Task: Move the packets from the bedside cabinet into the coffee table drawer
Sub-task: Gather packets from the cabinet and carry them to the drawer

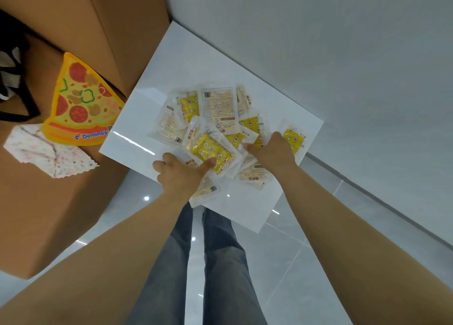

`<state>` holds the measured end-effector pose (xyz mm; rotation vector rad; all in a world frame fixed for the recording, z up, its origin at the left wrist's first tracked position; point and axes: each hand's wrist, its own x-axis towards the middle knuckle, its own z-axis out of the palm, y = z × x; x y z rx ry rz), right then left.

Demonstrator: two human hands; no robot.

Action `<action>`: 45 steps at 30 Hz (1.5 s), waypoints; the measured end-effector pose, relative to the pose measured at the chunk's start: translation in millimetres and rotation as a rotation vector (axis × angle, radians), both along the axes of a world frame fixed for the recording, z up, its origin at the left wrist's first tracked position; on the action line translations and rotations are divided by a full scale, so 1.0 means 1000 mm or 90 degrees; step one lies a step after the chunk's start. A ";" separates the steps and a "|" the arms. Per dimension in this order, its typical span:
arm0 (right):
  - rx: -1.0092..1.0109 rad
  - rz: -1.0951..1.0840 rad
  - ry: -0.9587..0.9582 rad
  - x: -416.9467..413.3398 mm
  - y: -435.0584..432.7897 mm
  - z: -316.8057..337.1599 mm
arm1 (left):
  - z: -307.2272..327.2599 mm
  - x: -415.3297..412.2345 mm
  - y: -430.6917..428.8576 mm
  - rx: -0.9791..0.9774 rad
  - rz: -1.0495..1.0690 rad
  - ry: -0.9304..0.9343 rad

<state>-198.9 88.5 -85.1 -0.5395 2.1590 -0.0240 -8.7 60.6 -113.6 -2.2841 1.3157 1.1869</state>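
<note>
The packets (218, 104) lie in a loose, overlapping heap on the glossy white top of the bedside cabinet (186, 62), some showing a yellow printed face and others a pale back with a barcode; one yellow one (293, 137) sits slightly apart at the right edge, just beyond the right hand (273, 150). The coffee table drawer is not in view. The left hand (180, 175) is at the near edge of the heap with its fingers curled and its thumb pressed flat on the top yellow packet (208, 150), apparently pinching it together with the ones beneath. The right hand reaches into the middle of the heap, thumb pointing left across the packets; its fingers are hidden behind the back of the hand, so whether they grip anything cannot be told. The packets look like small, flat, sealed sachets in shiny film, so they are probably very light, pliable and slippery against each other and against the smooth top. A stack pinched only at one corner would likely fan out and shed the lower ones. The safer hold seems to be scooping from both sides, pressing the heap together between the palms, or clamping a small bundle across its middle with thumb above and fingers below. A pizza-slice cushion (81, 104) lies on the cardboard boxes (117, 18) to the left.
</note>
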 end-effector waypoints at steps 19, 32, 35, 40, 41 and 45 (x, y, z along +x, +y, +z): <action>-0.133 -0.131 -0.004 0.009 0.003 -0.009 | -0.005 0.000 -0.015 0.037 0.214 0.207; -0.253 -0.129 -0.002 0.011 0.026 0.061 | 0.062 0.029 -0.039 0.006 0.192 0.313; -0.271 -0.110 0.020 0.013 0.027 0.088 | 0.086 0.029 -0.046 -0.018 0.156 0.332; -0.304 -0.064 0.065 0.019 0.022 0.142 | 0.136 0.033 -0.059 -0.085 0.031 0.337; -0.312 -0.059 0.075 0.020 0.020 0.155 | 0.148 0.035 -0.063 -0.100 -0.002 0.338; -0.374 -0.042 0.121 0.025 0.016 0.210 | 0.200 0.038 -0.080 -0.171 -0.118 0.345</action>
